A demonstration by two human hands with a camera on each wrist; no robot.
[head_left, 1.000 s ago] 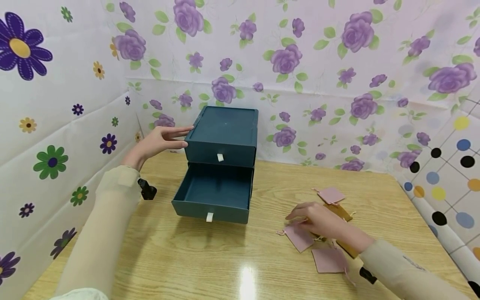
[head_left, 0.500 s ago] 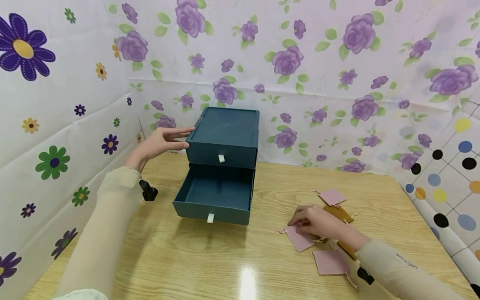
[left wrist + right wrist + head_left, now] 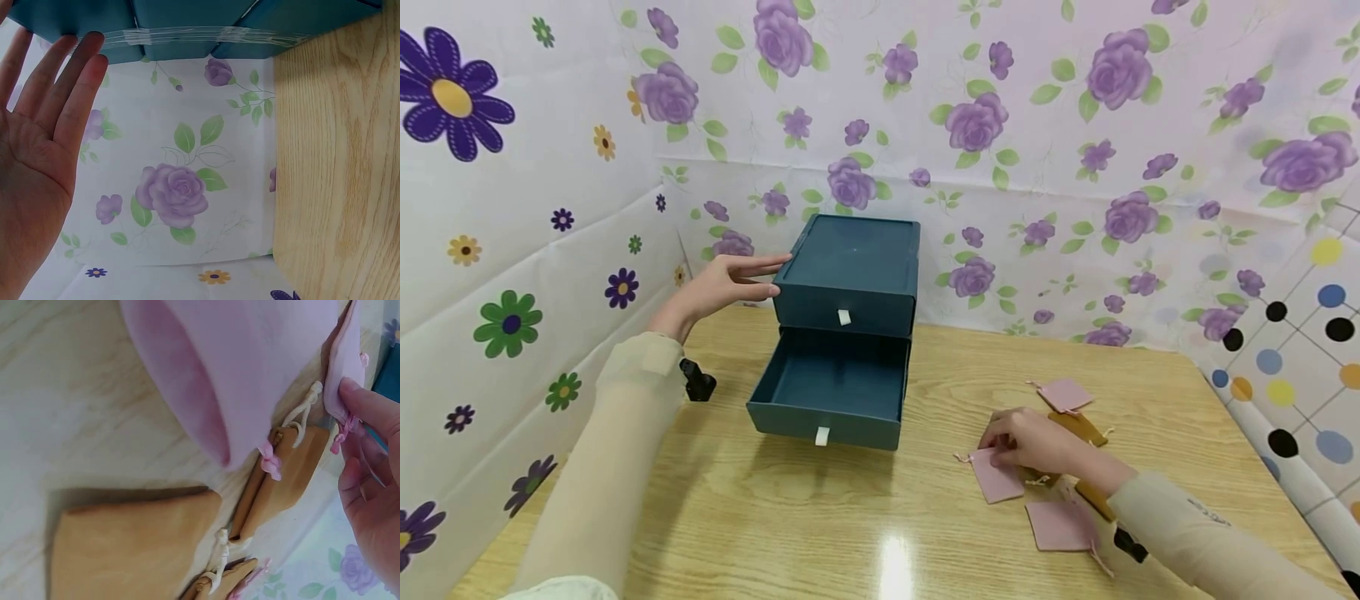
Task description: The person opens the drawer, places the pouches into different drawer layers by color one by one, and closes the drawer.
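A dark teal two-drawer box stands on the table, its lower drawer pulled out with nothing in it and its upper drawer closed. My left hand rests with straight fingers on the box's left side near the top; its palm and fingertips show in the left wrist view. At the right, my right hand pinches the edge of a pink drawstring pouch. The right wrist view has the thumb on that pouch, with fingers behind it. Part of the pouch is hidden by the hand.
More pouches lie around my right hand: a pink one nearer me, another pink one farther back, and brown ones between, partly covered. Floral cloth hangs behind the table. Clear tape crosses the box's side.
My right thumb and fingers have drawn together on the pink pouch's edge, and the pouch has turned slightly. My left hand stays against the box.
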